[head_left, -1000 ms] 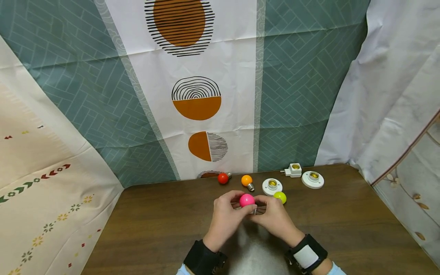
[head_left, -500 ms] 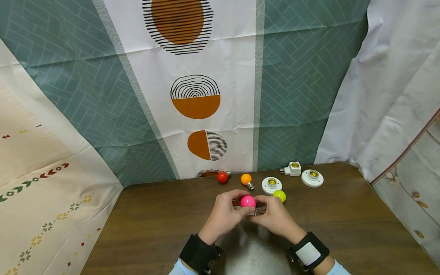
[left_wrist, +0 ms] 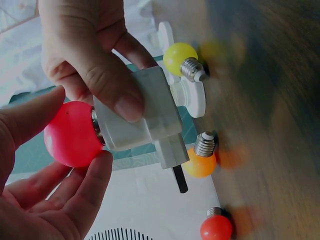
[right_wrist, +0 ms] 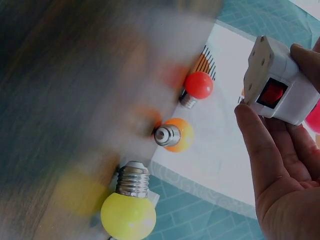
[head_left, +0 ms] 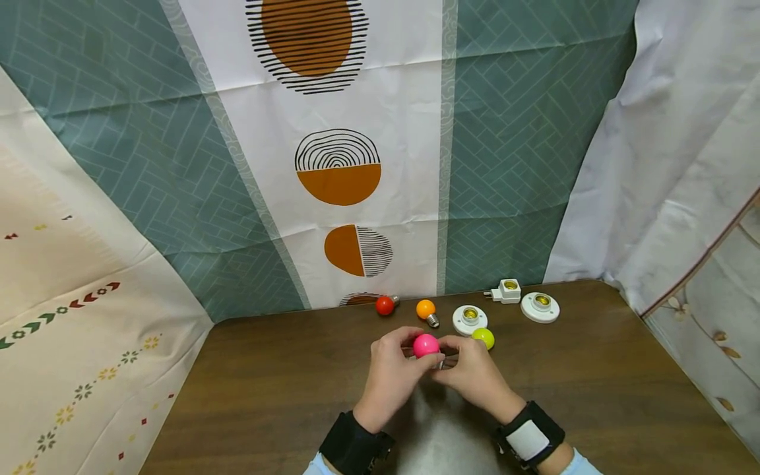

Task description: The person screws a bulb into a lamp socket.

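Roughly vert. pink bulb (left_wrist: 70, 136), base dn; L fingers (left_wrist: 92, 182) pinch it, R fingers (right_wrist: 257, 142) wht socket (left_wrist: 160, 97).

Was a draped-off work spot, room type unclear: green-and-white curtain (head_left: 410, 198) beyond left grip (head_left: 388, 376) and right grip (head_left: 477, 376), cream cloth (head_left: 71, 330) left, white cloth (head_left: 671, 165) right, brown table (head_left: 267, 382) below.

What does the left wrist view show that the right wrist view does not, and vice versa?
Left wrist only: the thin dark plug prong.
Right wrist only: the black-framed red switch.
Both: the boxy white socket adapter, round pink bulb (cropped in the right wrist view), round yellow bulb, round orange bulb, round red bulb and the right hand.
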The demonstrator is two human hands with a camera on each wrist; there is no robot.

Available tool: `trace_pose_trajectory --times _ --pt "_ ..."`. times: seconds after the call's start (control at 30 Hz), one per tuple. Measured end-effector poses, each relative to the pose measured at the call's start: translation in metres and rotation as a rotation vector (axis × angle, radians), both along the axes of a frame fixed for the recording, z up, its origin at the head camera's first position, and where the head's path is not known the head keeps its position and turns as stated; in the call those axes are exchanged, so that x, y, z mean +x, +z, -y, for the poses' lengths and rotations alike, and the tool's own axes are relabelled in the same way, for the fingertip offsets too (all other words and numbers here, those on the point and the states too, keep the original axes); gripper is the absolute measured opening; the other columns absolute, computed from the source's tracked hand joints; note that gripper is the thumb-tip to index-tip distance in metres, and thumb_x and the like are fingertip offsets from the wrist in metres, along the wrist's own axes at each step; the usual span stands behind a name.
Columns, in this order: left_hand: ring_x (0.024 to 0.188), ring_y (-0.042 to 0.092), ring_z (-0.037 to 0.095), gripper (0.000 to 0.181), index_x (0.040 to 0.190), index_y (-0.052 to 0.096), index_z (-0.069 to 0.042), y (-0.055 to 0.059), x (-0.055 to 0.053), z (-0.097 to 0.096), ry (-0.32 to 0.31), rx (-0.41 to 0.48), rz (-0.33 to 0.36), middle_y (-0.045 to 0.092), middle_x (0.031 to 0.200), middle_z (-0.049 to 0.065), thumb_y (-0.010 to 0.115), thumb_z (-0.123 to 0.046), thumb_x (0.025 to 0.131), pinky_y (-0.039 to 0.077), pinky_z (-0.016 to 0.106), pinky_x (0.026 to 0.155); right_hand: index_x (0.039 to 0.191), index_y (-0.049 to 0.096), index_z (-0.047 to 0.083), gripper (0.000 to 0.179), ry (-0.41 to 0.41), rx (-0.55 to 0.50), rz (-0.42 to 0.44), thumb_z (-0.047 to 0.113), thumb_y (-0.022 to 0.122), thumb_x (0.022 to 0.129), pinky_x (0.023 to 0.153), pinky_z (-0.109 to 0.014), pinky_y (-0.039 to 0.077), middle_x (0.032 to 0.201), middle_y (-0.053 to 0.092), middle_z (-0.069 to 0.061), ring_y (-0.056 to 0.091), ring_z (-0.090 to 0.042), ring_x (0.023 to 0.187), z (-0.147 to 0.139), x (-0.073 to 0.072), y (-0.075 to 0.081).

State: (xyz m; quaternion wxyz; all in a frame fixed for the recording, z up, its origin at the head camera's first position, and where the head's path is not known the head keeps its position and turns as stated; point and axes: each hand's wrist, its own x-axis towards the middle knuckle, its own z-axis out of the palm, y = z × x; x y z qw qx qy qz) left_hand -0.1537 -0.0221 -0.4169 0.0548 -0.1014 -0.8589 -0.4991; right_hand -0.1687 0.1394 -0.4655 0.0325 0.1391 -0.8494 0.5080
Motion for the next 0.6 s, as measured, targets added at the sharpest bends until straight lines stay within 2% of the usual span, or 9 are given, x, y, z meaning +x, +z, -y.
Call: trace_pose_trajectory --times 0.17,0.3,0.43,0.6 --pt "0.08 0.065 0.01 0.036 0.103 0.068 -0.013 -0.001 -0.001 0.001 -0.021 -0.038 -0.013 0.07 0.093 -0.004 0.081 -0.025 0.071 0.054 0.02 0.069 0.095 0.069 0.016 0.034 0.008 -0.01 0.003 0.015 0.084 0.064 0.07 -0.022 0.056 0.088 0.069 0.007 0.065 -0.005 0.077 0.002 0.001 0.0" --pt "0.078 0.063 0.008 0.035 0.102 0.069 -0.014 -0.001 -0.002 0.002 -0.058 -0.06 -0.031 0.07 0.091 -0.004 0.082 -0.023 0.07 0.055 0.024 0.07 0.093 0.069 0.018 0.033 0.031 -0.004 -0.013 0.016 0.084 0.064 0.07 -0.024 0.056 0.086 0.069 0.008 0.064 -0.005 0.076 0.0 0.001 -0.002" --pt "0.078 0.062 0.005 0.034 0.102 0.069 -0.015 -0.001 -0.004 0.005 -0.121 -0.088 -0.046 0.07 0.091 -0.005 0.081 -0.022 0.071 0.053 0.022 0.069 0.092 0.068 0.018 0.032 0.072 -0.002 -0.016 0.019 0.085 0.065 0.07 -0.026 0.057 0.087 0.069 0.007 0.065 -0.008 0.077 -0.003 0.001 -0.002" --pt "0.081 0.061 0.004 0.034 0.104 0.068 -0.016 0.0 -0.01 0.008 -0.2 -0.09 -0.088 0.069 0.093 -0.007 0.081 -0.023 0.073 0.052 0.019 0.07 0.097 0.068 0.016 0.036 0.129 -0.04 0.031 0.018 0.084 0.066 0.071 -0.026 0.057 0.094 0.07 0.003 0.068 -0.01 0.081 -0.009 -0.003 0.003"
